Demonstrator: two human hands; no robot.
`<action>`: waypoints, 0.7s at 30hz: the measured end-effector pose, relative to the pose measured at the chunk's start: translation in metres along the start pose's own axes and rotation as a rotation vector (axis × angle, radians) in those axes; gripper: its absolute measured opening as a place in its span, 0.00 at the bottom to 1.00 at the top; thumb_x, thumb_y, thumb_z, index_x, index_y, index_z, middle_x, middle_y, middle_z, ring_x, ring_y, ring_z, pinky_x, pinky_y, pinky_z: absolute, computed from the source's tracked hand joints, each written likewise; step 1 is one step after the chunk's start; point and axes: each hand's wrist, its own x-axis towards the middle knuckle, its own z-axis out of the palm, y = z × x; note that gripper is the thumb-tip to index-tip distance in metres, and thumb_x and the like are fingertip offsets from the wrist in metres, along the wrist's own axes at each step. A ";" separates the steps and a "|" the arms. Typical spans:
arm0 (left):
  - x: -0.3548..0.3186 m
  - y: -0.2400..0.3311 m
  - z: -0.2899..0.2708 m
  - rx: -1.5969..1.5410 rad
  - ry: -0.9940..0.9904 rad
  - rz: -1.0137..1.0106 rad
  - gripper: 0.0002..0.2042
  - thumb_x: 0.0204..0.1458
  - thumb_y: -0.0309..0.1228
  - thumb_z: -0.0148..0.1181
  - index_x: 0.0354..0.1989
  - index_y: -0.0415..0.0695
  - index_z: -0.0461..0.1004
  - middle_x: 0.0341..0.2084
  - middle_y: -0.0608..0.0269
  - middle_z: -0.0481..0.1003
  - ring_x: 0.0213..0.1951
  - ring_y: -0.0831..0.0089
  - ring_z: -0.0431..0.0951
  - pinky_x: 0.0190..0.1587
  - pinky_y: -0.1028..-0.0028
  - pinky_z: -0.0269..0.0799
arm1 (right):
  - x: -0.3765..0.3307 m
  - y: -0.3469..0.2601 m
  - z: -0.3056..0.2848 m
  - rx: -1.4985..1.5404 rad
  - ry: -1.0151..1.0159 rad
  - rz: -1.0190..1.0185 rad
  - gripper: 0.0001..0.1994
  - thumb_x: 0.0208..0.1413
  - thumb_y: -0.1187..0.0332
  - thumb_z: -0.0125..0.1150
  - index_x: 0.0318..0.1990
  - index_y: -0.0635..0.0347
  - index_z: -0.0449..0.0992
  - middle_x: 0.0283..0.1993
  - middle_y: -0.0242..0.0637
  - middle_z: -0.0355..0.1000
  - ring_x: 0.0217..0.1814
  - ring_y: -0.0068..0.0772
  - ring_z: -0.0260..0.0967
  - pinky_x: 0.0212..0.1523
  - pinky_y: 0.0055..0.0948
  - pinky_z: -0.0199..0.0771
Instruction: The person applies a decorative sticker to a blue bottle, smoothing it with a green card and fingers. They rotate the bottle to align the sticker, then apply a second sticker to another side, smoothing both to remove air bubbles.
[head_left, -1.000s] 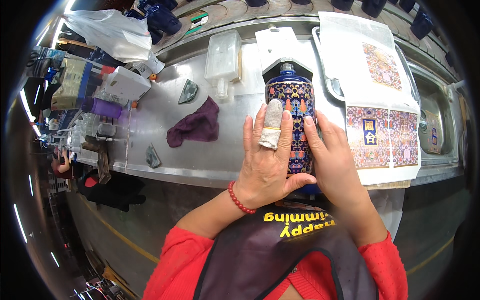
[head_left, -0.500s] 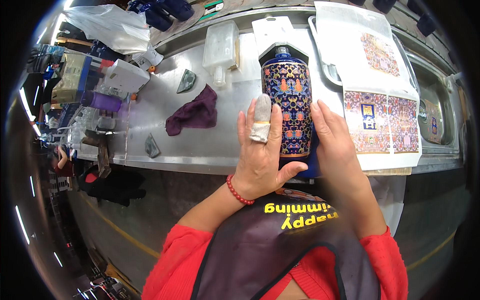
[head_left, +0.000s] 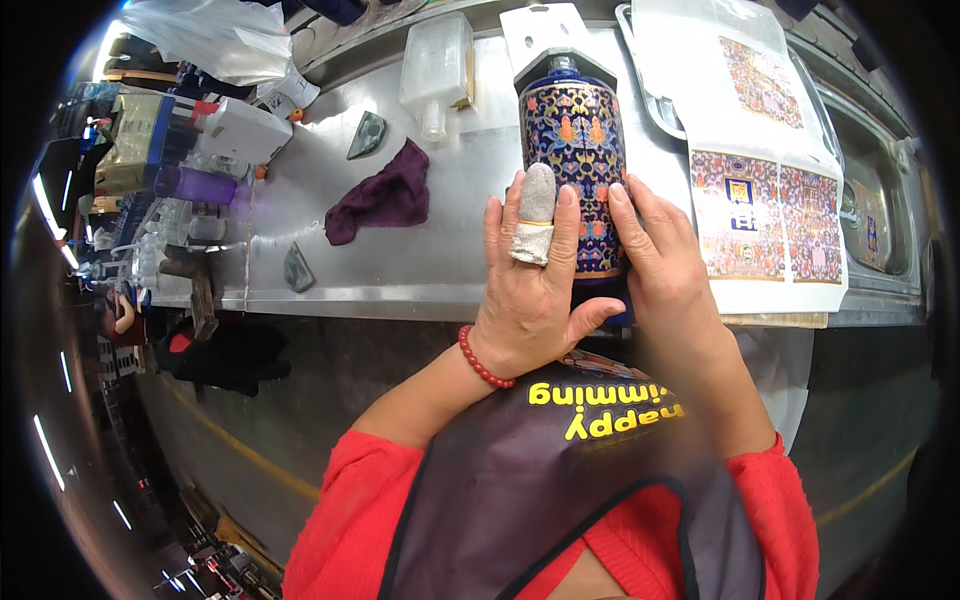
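Observation:
A dark blue bottle [head_left: 575,150] with a multicoloured floral pattern lies on the metal bench, its neck away from me. My left hand [head_left: 528,300] rests flat along its left side with fingers stretched out. A grey cloth finger cover [head_left: 536,200] is on one finger of that hand, held by a thin yellow band. My right hand [head_left: 665,260] lies along the right side, fingertips touching the patterned surface and fingers extended. Neither hand wraps round the bottle. Its near end is partly hidden by my left thumb. A grey angular support [head_left: 525,75] shows around the bottle's neck.
On the right lie printed floral decal sheets [head_left: 738,215] beside a metal sink [head_left: 893,262]. A purple cloth [head_left: 385,195], two dark scraper-like pieces, one of them triangular [head_left: 298,268], and a clear rectangular container [head_left: 437,75] are to the left. The bench's front edge [head_left: 400,302] runs before me.
The bench and bottle appear higher in the picture as the view has shifted. My right fingers have come slightly further over the bottle's right side; my left hand stays flat on it.

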 end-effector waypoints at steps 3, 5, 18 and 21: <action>-0.007 0.001 -0.002 -0.007 0.024 0.012 0.50 0.59 0.62 0.56 0.74 0.28 0.52 0.70 0.28 0.55 0.72 0.29 0.52 0.72 0.39 0.37 | -0.009 0.000 0.001 0.000 0.000 -0.028 0.35 0.50 0.81 0.59 0.70 0.55 0.69 0.68 0.58 0.65 0.63 0.56 0.67 0.58 0.45 0.69; -0.011 0.001 -0.003 0.021 0.024 0.039 0.49 0.58 0.62 0.56 0.73 0.28 0.53 0.71 0.28 0.55 0.72 0.29 0.53 0.72 0.39 0.37 | -0.016 0.000 0.001 -0.022 -0.003 -0.040 0.34 0.51 0.78 0.61 0.69 0.52 0.71 0.68 0.59 0.64 0.63 0.56 0.67 0.57 0.45 0.69; -0.016 0.008 -0.002 0.025 0.046 0.095 0.38 0.62 0.56 0.55 0.69 0.36 0.65 0.67 0.40 0.65 0.71 0.38 0.57 0.73 0.40 0.37 | -0.016 0.007 -0.022 0.146 0.094 -0.123 0.27 0.51 0.82 0.61 0.62 0.62 0.75 0.59 0.62 0.71 0.55 0.60 0.73 0.54 0.48 0.76; -0.020 0.008 0.000 0.027 0.073 0.135 0.37 0.60 0.54 0.58 0.67 0.34 0.67 0.63 0.39 0.69 0.68 0.38 0.61 0.73 0.40 0.37 | 0.012 0.015 -0.041 0.193 0.070 -0.151 0.20 0.53 0.79 0.65 0.55 0.63 0.74 0.44 0.52 0.78 0.42 0.53 0.78 0.42 0.42 0.80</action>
